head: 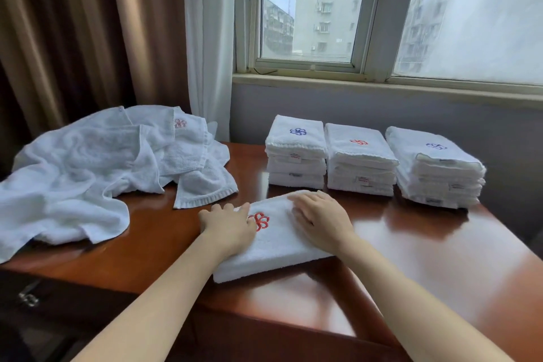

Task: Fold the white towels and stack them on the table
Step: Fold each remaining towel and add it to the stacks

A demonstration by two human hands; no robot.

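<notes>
1. The folded towel (276,247) lies flat on the counter (426,244), close to its front edge, with a red embroidered flower emblem (259,221) facing up; there is no readable lettering on it.
2. The left grip (227,226) rests released on the towel's left part, palm down and partly covering the emblem. The right grip (320,220) lies released and flat on its far right part, fingers pointing away.
3. To the right of the folded towel, bare glossy wood runs to the counter's right edge.
4. To the left of the folded towel, and just beyond it, a heap of unfolded towels (88,164) sprawls over the counter's left edge. A faint red emblem (180,123) shows near its top.
5. Beyond the folded towel stand three stacks side by side, almost touching: the left stack (296,153) with a blue emblem on top, the middle stack (360,156) with a red one, and the right stack (435,164) with a blue one. Small sewn tags with red print stick out of their sides, too small to read.
6. A narrow strip of counter separates the folded towel from the stacks.
7. Farthest back hang a brown curtain (73,38) and a white curtain (208,38) beside a window (311,9).
</notes>
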